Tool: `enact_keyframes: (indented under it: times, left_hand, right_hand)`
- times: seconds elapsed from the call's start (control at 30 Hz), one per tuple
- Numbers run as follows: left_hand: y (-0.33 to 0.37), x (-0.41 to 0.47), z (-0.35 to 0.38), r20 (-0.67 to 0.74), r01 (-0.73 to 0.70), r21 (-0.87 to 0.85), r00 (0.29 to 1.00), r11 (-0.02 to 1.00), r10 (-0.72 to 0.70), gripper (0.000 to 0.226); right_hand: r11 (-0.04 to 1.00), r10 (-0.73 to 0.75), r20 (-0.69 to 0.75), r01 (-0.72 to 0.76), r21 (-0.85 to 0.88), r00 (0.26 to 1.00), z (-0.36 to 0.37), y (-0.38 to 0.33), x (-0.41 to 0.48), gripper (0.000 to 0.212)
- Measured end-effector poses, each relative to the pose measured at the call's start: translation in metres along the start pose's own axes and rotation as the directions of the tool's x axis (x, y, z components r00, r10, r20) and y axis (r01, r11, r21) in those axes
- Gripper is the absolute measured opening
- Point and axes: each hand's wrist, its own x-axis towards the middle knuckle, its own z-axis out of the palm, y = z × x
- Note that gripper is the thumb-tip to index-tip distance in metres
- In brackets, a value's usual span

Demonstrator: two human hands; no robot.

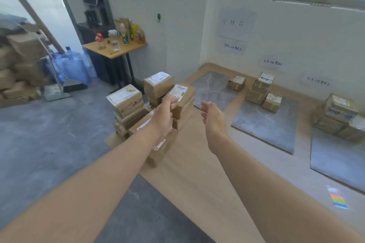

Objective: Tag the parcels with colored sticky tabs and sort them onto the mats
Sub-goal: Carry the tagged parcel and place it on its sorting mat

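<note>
In the head view, the left hand [165,113] reaches forward with its back to the camera. Its fingers [172,101] are nearly straight and close together. Their tips meet the near edge of a brown cardboard parcel [184,102], just below its white printed label, and no finger curls round the box. That parcel sits on top of a loose pile of taped cardboard parcels [126,102], which spreads to the left of and beneath those fingers.

The right hand [214,117] hovers to the right of the same parcel, apart from it. Its fingers [205,107] are spread and gently bent, and they hold nothing.

Beyond the right fingers lie three flat grey mats with a marbled pattern. The nearest mat [207,85] carries a small box with an orange tab [236,83] at its far corner. The middle mat [264,126] has a cluster of boxes marked with green tabs [260,89]. The far-right mat [335,160] bears a heap of larger boxes [338,116].

Well behind the right fingers, toward the person, a pad of sticky tabs [338,200] striped orange, green and blue lies on the pale wood-grain floor strip [197,173].
</note>
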Motion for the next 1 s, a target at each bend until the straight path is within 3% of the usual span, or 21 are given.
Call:
enact_keyframes:
  times: [0.5,0.6,0.8,1.0]
  left_hand:
    - [-0.051,0.075,-0.168,0.024,0.072,0.204,0.997,0.976,-0.079,0.054]
    - [-0.068,0.087,-0.183,0.011,0.119,0.206,0.992,0.971,-0.124,0.053]
    - [-0.098,0.102,-0.195,0.008,0.229,0.170,0.972,0.959,-0.233,0.054]
    - [-0.115,0.112,-0.200,-0.015,0.234,0.199,0.972,0.952,-0.236,0.056]
  right_hand:
    - [0.978,0.200,-0.086,-0.204,-0.041,0.976,0.152,0.082,0.014,0.028]
    - [0.954,0.287,-0.075,-0.292,-0.065,0.955,0.166,0.099,0.010,0.027]
    - [0.914,0.380,-0.040,-0.382,-0.137,0.924,0.173,0.123,0.014,0.045]
    - [0.893,0.440,-0.004,-0.438,-0.102,0.898,0.184,0.144,0.022,0.032]
